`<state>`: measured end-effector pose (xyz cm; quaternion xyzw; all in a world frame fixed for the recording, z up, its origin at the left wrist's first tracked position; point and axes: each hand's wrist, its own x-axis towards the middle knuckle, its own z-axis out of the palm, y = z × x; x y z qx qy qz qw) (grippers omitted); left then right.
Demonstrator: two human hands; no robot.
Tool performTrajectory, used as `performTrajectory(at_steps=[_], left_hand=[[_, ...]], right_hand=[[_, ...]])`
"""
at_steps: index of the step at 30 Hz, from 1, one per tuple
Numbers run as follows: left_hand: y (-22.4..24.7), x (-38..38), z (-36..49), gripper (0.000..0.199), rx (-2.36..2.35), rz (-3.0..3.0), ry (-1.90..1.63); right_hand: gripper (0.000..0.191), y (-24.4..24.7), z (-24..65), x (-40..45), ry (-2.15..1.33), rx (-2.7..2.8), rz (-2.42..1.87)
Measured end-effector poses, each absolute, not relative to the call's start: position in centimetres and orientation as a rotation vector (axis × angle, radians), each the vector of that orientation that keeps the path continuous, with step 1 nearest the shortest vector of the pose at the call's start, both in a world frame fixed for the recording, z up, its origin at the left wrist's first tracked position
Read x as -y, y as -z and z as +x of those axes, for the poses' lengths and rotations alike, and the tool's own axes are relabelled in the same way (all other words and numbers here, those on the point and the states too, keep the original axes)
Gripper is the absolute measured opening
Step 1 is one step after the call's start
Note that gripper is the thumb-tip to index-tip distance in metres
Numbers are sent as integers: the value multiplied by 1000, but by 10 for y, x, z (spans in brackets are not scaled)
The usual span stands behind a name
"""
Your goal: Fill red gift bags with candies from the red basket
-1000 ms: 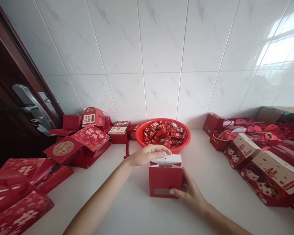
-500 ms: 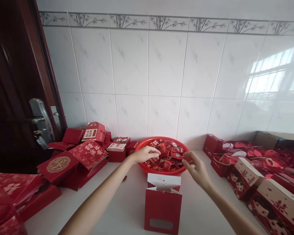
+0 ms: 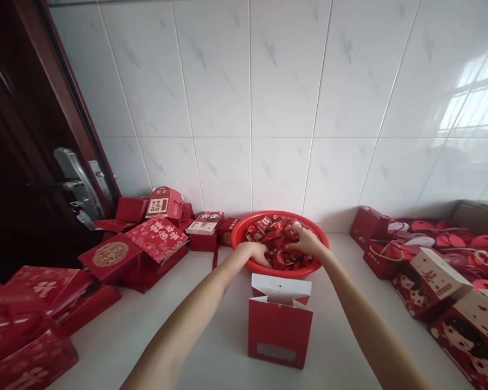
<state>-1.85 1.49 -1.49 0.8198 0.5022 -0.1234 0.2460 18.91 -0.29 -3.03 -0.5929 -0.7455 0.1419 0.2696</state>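
Observation:
A red plastic basket (image 3: 239, 254) stands against the wall, filled with red-wrapped candies (image 3: 276, 227). My left hand (image 3: 258, 253) reaches into its near left side, the fingers sunk among the candies and mostly hidden. Over the right side, my right hand (image 3: 307, 242) touches the candies with curved fingers, thumb and forefinger apart. I cannot see anything lifted in either hand. Just in front of the basket, between my forearms, an upright red paper gift box (image 3: 280, 330) has its top open, a white-lined flap raised and an oval window low on its front.
Red gift boxes (image 3: 158, 238) in several designs line the left side, beside a dark door (image 3: 16, 108) with a metal handle. More boxes (image 3: 431, 276) and a heap of red and pink pieces (image 3: 451, 238) lie at the right. A tiled wall (image 3: 276, 108) rises behind.
Both hands have gone from above the basket's rim down into the candies, coming closer together. The camera view has tilted lower.

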Motion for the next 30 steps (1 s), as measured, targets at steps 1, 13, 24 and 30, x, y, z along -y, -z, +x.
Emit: performTrajectory(at_steps=[1, 13, 24, 30], left_hand=[[15, -16, -18, 41, -1372, 2237, 327], [21, -15, -20, 13, -1263, 2227, -225], [24, -20, -27, 35, -907, 1720, -1117], [24, -21, -26, 43, -845, 1668, -1158]], right_hand=[[43, 31, 190, 3, -443, 1983, -1538], [49, 31, 193, 7, -816, 1454, -1058], [45, 17, 186, 24, -1037, 1128, -924], [34, 12, 175, 34, -1160, 1152, -903]])
